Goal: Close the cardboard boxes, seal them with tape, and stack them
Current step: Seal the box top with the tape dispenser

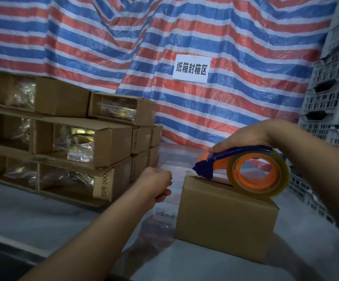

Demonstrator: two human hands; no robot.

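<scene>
A small closed cardboard box (223,218) stands on the pale table (43,216) at centre right. On its top rests a blue and orange tape dispenser (245,169) with a roll of clear tape, its blue cutter end at the box's far left edge over the flap seam. My right hand (243,138) grips the dispenser's handle from above. My left hand (156,183) hovers just left of the box with its fingers curled, and I cannot tell whether it pinches a tape end.
A stack of cardboard boxes (63,142) with shiny packets showing at their open ends fills the left side. Grey plastic crates (332,102) rise at the right. A striped tarp with a white paper sign (191,68) hangs behind.
</scene>
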